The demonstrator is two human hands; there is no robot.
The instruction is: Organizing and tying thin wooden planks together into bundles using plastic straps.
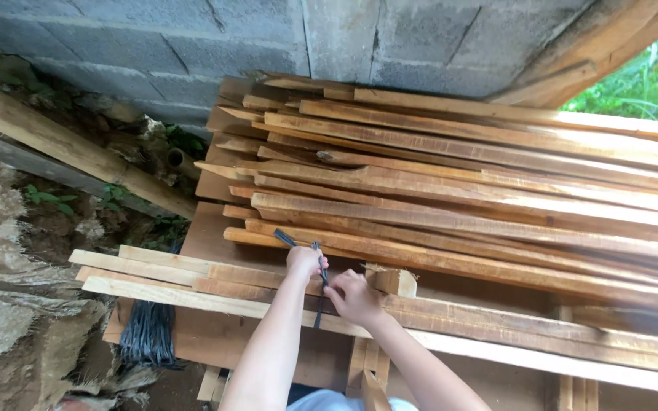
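Grey block wall backs my stacked timber. Left hand (304, 261) and right hand (353, 297) both pinch a black tie strap (319, 274) over the front wooden strips (215, 283); I judge it could slip, letting them spread.
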